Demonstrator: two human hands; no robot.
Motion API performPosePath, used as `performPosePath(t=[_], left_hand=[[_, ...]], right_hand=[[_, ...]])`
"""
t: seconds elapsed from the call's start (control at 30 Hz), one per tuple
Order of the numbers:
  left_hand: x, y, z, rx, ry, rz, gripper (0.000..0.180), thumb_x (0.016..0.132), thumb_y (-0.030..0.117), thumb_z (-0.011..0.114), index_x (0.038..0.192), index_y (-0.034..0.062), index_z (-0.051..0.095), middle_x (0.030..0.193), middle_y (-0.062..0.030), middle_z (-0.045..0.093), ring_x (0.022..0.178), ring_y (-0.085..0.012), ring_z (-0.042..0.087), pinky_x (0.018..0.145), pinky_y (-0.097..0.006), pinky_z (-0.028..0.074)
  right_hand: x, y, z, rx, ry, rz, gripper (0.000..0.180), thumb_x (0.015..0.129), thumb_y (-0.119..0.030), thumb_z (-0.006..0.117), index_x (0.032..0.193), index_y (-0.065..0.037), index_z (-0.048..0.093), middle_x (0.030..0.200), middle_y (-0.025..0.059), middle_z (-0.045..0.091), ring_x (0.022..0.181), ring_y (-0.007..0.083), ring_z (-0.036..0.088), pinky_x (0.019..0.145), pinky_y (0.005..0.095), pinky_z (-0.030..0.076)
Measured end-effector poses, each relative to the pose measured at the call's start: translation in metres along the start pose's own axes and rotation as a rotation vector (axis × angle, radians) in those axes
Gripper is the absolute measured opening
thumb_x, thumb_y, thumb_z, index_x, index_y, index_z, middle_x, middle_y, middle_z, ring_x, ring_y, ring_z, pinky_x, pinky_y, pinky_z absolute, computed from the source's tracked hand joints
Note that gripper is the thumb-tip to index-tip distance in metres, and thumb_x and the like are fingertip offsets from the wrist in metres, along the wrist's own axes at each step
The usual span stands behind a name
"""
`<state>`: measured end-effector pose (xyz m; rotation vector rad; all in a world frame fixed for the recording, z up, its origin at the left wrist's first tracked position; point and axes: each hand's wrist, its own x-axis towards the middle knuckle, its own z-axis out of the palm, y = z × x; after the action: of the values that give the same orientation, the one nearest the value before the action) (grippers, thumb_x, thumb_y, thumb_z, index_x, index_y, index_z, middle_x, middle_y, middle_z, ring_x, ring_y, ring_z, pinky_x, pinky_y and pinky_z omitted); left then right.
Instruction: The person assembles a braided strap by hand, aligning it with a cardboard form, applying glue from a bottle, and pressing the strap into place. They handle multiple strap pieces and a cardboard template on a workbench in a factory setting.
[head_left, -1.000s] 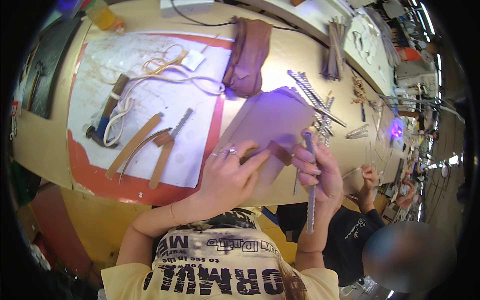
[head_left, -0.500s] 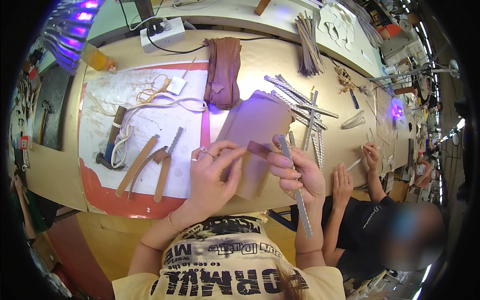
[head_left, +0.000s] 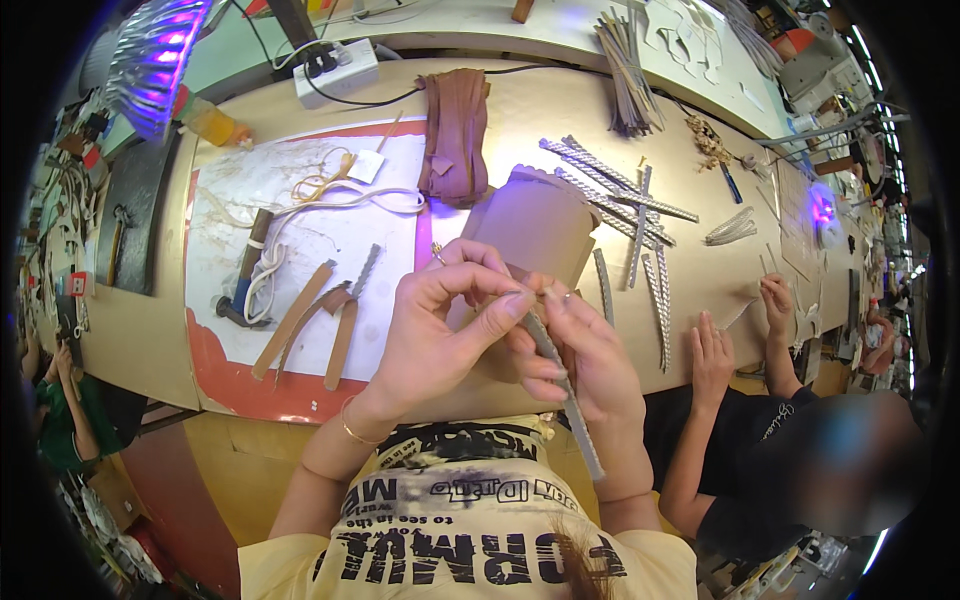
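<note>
My right hand [head_left: 590, 365] is closed round a flat grey braided strip [head_left: 572, 420], which hangs down at a slant past my wrist. The fingers of my left hand [head_left: 440, 320] pinch close to the strip's upper end, meeting my right fingertips. A short brown leather strip [head_left: 518, 272] shows in part between the two hands; the rest is hidden by fingers. Just behind lies a brownish sheet with a scalloped far edge [head_left: 535, 225]. To the left, tan strips [head_left: 292, 322] with braided pieces rest on a white board [head_left: 225, 170].
Beyond my hands lie a folded brown leather bundle [head_left: 455, 140] and several braided strips [head_left: 620, 200]. On the left are a hammer [head_left: 242, 285], white cord [head_left: 400, 202] and a bottle [head_left: 215, 125]. A power strip [head_left: 338, 75] sits behind. A co-worker's hands [head_left: 712, 355] work at the right.
My hands have come together, and my left fingers now pinch at the braided strip's upper end. The brown leather strip, stretched between the hands before, is now mostly covered. The view has shifted slightly.
</note>
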<state>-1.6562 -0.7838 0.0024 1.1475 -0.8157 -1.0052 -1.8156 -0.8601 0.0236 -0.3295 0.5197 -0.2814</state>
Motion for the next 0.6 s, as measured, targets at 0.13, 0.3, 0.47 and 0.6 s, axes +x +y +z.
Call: performPosePath(t=[0.13, 0.3, 0.47, 0.6], left_hand=[[-0.016, 0.0, -0.015, 0.112, 0.059, 0.035, 0.007, 0.082, 0.007, 0.072, 0.086, 0.0014, 0.069, 0.093, -0.0058, 0.058, 0.088, -0.0123, 0.052, 0.079, -0.027, 0.042], [-0.042, -0.005, -0.032, 0.023, 0.153, 0.045, 0.008, 0.087, 0.007, 0.069, 0.082, 0.0019, 0.066, 0.084, -0.0026, 0.057, 0.082, -0.0104, 0.052, 0.077, -0.025, 0.041], [-0.056, -0.009, -0.041, -0.425, 0.274, -0.153, 0.023, 0.098, 0.02, 0.058, 0.086, 0.0023, 0.066, 0.077, 0.0035, 0.055, 0.071, -0.0033, 0.047, 0.064, -0.02, 0.039], [-0.059, -0.009, -0.047, -0.279, 0.414, -0.063, 0.033, 0.101, 0.028, 0.052, 0.087, 0.0011, 0.065, 0.072, 0.0048, 0.054, 0.061, -0.0004, 0.046, 0.054, -0.019, 0.04]], right_hand=[[-0.006, 0.025, 0.005, -0.861, 0.127, -0.351, 0.018, 0.098, -0.014, 0.055, 0.107, 0.001, 0.06, 0.083, 0.0066, 0.062, 0.061, 0.0064, 0.054, 0.049, 0.019, 0.043], [-0.005, 0.046, 0.015, -1.04, 0.214, -0.273, 0.015, 0.093, -0.007, 0.06, 0.092, 0.006, 0.069, 0.074, 0.0065, 0.064, 0.058, 0.0088, 0.058, 0.052, 0.0218, 0.046], [0.018, 0.057, 0.029, -1.067, 0.053, -0.347, 0.017, 0.094, -0.008, 0.06, 0.094, 0.007, 0.069, 0.073, 0.0069, 0.062, 0.056, 0.0083, 0.057, 0.051, 0.0207, 0.044], [0.029, 0.064, 0.035, -1.13, 0.061, -0.39, 0.018, 0.094, -0.008, 0.06, 0.092, 0.007, 0.068, 0.07, 0.0064, 0.061, 0.054, 0.0083, 0.056, 0.049, 0.0211, 0.042]])
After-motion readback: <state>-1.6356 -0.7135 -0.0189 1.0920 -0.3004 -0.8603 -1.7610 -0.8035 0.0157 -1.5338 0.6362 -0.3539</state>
